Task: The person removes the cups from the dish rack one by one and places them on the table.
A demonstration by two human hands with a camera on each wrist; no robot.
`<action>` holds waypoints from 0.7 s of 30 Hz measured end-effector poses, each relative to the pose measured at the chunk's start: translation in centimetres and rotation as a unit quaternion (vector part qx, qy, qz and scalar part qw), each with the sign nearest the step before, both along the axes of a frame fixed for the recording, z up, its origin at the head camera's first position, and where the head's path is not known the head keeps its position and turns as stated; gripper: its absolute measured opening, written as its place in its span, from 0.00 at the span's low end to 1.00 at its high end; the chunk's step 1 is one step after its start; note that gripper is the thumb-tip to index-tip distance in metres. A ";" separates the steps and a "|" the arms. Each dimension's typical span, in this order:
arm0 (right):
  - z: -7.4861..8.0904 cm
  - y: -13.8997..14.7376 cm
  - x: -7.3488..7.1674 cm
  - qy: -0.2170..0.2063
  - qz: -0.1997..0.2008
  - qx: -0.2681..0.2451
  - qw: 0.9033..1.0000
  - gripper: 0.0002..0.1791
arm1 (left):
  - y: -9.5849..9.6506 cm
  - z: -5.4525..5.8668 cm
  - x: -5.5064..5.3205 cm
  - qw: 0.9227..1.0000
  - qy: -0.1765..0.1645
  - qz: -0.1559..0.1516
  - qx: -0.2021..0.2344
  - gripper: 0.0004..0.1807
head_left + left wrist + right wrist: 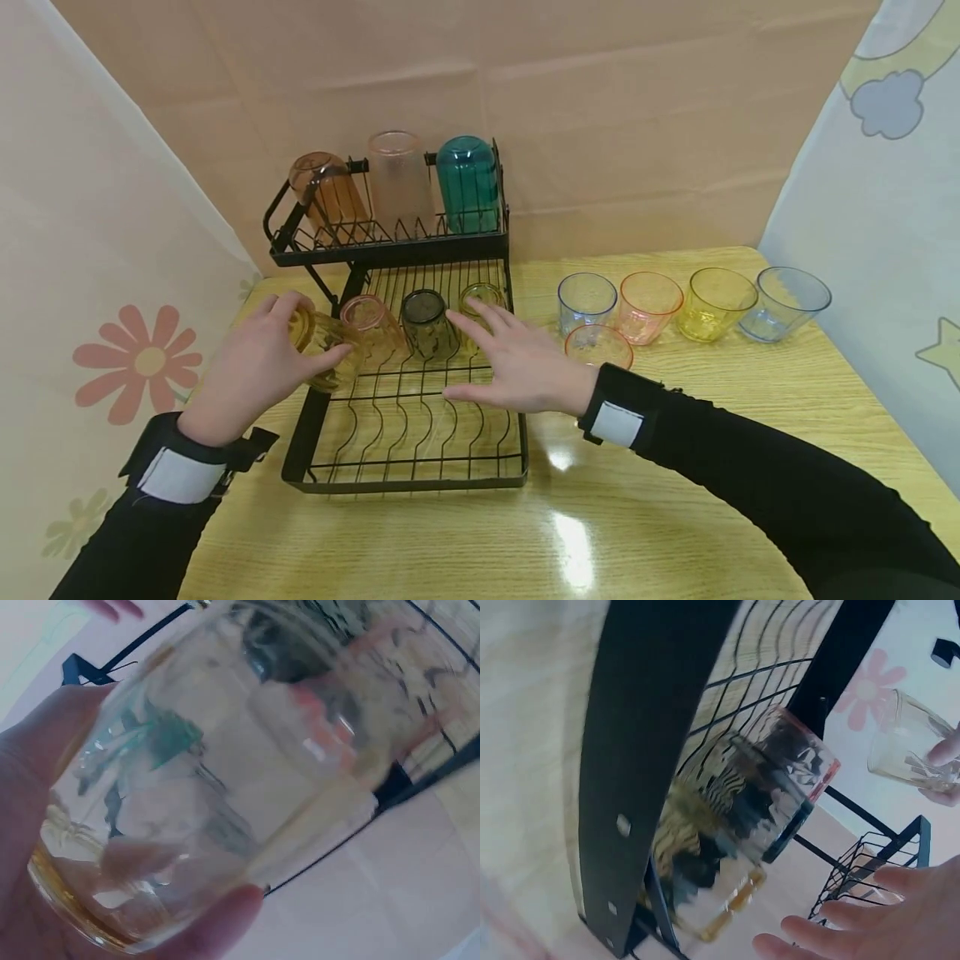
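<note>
Left hand (251, 358): yellow clear-glass tumbler (328, 331) is grasped (tilted).
Right hand (517, 358): is seen released and outspread.
Black metal wire rack (420, 484): coloured cylindrical glass cups (468, 183) are supported upside down.

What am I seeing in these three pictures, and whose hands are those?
There is no machine here: these are a person's own bare hands. The widest picture comes from a camera worn on the head; the others come from cameras on each wrist. The left hand holds a yellowish glass; the right hand, fingers spread, holds nothing. On the table stands a black two-tier rack with three glasses above and three below. Five more glasses stand beside it.
</note>
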State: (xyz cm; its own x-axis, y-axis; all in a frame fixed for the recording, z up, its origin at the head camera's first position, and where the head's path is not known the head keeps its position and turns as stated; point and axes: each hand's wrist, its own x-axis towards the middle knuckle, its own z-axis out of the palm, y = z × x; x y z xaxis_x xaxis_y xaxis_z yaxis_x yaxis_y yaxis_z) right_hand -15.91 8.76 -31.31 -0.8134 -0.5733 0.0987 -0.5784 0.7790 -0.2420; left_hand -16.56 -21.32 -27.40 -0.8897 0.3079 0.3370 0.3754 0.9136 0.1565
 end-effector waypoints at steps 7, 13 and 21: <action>-0.7 -1.2 0.0 -0.100 -0.040 -0.134 0.985 0.50 | 0.9 -1.0 0.3 0.993 0.022 -0.018 0.115 0.32; -1.5 -2.5 0.0 -0.219 -0.061 -0.355 0.907 0.46 | 2.9 -2.8 0.7 0.954 -0.035 -0.022 0.295 0.30; -1.2 -4.4 1.0 -0.297 -0.117 -0.581 0.749 0.44 | 6.5 -4.8 1.1 0.857 -0.095 -0.035 0.505 0.25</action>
State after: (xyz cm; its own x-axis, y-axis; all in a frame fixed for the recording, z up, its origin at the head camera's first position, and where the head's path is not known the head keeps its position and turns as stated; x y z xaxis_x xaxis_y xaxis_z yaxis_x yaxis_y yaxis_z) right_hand -14.90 4.37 -32.54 -0.9765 -0.2154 0.0014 0.0194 -0.0943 -0.9954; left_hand -15.41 -14.80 -32.15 -0.9496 -0.0011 0.3135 0.3030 0.2524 0.9189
